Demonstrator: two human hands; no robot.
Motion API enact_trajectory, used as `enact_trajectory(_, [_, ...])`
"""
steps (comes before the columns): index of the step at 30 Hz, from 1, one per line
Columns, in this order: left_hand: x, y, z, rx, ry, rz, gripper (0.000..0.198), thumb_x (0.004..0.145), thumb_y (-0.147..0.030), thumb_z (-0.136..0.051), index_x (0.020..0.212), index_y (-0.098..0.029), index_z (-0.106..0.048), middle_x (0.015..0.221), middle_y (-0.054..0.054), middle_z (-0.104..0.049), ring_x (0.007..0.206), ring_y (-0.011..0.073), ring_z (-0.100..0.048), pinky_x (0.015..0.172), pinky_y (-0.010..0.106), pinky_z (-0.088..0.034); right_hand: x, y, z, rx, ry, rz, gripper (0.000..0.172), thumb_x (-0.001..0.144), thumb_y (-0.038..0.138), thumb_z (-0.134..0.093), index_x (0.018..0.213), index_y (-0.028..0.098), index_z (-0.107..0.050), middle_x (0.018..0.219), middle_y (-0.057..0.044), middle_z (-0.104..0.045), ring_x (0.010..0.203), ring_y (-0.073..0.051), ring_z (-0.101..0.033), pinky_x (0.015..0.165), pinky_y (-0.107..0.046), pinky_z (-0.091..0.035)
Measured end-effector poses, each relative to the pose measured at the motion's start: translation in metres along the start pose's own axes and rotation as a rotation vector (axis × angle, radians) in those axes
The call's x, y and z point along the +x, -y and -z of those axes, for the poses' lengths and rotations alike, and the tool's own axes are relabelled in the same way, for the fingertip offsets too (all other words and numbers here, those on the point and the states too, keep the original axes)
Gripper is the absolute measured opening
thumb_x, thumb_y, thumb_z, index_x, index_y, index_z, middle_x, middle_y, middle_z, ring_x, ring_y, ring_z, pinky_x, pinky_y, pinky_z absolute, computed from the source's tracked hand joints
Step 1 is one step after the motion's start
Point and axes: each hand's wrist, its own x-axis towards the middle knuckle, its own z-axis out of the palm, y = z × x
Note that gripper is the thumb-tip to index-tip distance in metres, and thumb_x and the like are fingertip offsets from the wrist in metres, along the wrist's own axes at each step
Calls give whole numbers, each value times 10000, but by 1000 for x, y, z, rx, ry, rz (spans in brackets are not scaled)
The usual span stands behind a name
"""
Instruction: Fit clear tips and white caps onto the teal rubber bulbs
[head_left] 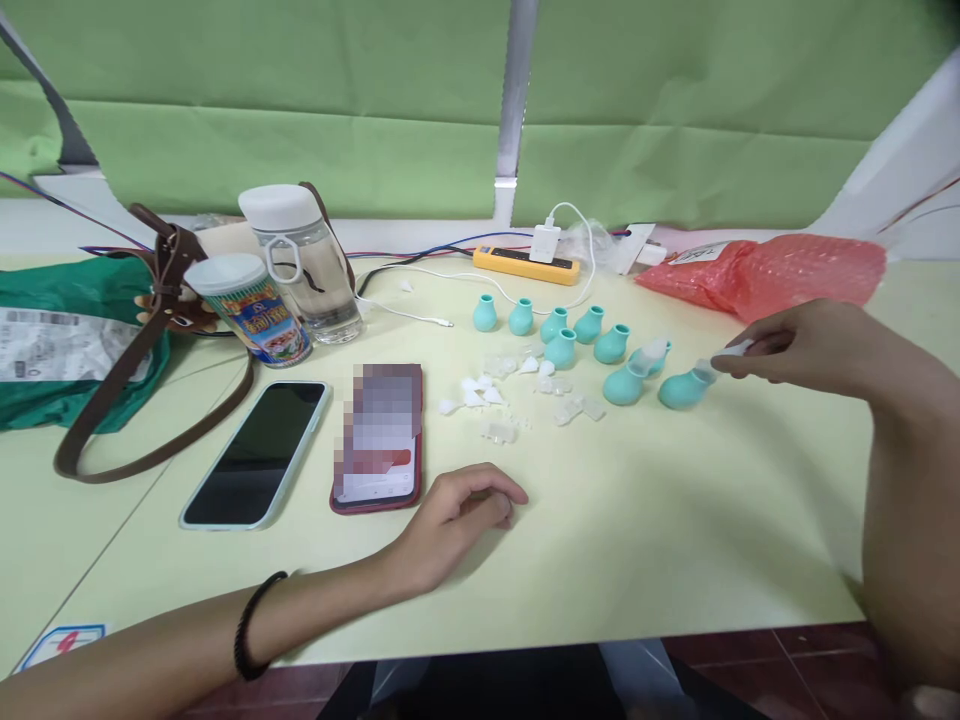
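Observation:
My right hand (806,345) pinches a small white pointed tip (735,349) at the neck of a teal rubber bulb (682,391), which lies tilted on the table. A clear plastic piece (705,368) sits between tip and bulb. Just left, another teal bulb (622,387) leans over with a translucent piece (654,352) in its neck. My left hand (457,520) rests on the table, fingers curled in and nothing visible in them. Ahead of it lie several white cone tips (480,391) and clear plastic pieces (499,431). More teal bulbs (559,348) stand upright behind.
Two phones, one black-screened (259,455) and one in a red case (379,440), lie left. Behind them stand a patterned cup (251,310) and a water bottle (307,265), beside a brown strap (120,410). A yellow power strip (525,266) and red plastic package (772,275) lie at the back.

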Motion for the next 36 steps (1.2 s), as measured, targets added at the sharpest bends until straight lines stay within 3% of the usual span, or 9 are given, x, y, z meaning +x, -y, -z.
enact_trajectory(2, [0, 0, 0, 19, 4, -5, 155, 792, -150, -438, 812, -118, -588, 770, 43, -533, 721, 134, -496, 693, 270, -385, 4, 1, -3, -22, 154, -53, 270, 550, 483, -621, 618, 222, -624, 592, 3, -617, 564, -143, -544, 492, -256, -405])
enact_trajectory(4, [0, 0, -1, 29, 6, -7, 154, 791, -143, -434, 812, -115, -585, 774, 44, -531, 723, 133, -495, 692, 269, -384, 5, 3, -5, -35, 145, -80, 303, 564, 514, -594, 671, 232, -619, 654, 4, -629, 630, -166, -554, 524, -277, -414])
enact_trajectory(9, [0, 0, -1, 25, 5, -5, 146, 784, -142, -442, 805, -108, -583, 789, 47, -526, 720, 131, -497, 687, 264, -391, -3, 18, -5, -24, -274, -32, 412, 539, 553, -597, 806, 240, -600, 775, 1, -634, 690, -180, -568, 528, -275, -391])
enact_trajectory(11, [0, 0, -1, 22, 7, -7, 146, 784, -145, -443, 809, -111, -583, 786, 45, -526, 718, 130, -497, 688, 263, -392, -8, 30, -8, -39, -489, 18, 376, 578, 529, -582, 798, 225, -608, 748, -3, -629, 658, -165, -564, 525, -259, -379])
enact_trajectory(13, [0, 0, -1, 22, 6, -8, 144, 782, -146, -446, 804, -117, -585, 785, 43, -526, 719, 130, -496, 685, 263, -392, -13, 45, -14, -62, -591, 78, 376, 614, 527, -554, 794, 202, -617, 662, -6, -614, 592, -146, -546, 518, -244, -367])
enact_trajectory(17, [0, -2, -1, 40, -2, -8, 140, 775, -153, -457, 785, -125, -593, 775, 41, -531, 716, 134, -492, 675, 266, -390, -17, 70, -31, -142, -379, 96, 499, 627, 593, -499, 839, 156, -615, 525, -22, -571, 551, -175, -533, 482, -247, -340])
enact_trajectory(26, [-1, -2, -2, 38, -6, -10, 136, 770, -157, -462, 780, -127, -594, 777, 41, -533, 715, 134, -493, 672, 264, -391, -20, 65, -17, 221, 26, 205, 181, 628, 310, -585, 772, 202, -580, 663, -9, -586, 574, -130, -534, 507, -239, -416])
enact_trajectory(31, [0, -1, -2, 47, 0, -17, 139, 773, -149, -458, 789, -125, -594, 784, 42, -532, 718, 134, -493, 672, 264, -390, -17, 57, -16, 329, 144, 295, 160, 655, 196, -524, 802, 180, -584, 801, -30, -595, 613, -123, -534, 500, -231, -435])
enact_trajectory(36, [0, -2, -2, 53, -2, -17, 138, 773, -148, -457, 786, -130, -593, 778, 41, -535, 720, 135, -489, 671, 265, -391, -13, 54, -20, 349, 138, 333, 190, 644, 143, -501, 809, 174, -590, 819, -28, -598, 687, -136, -547, 536, -231, -456])
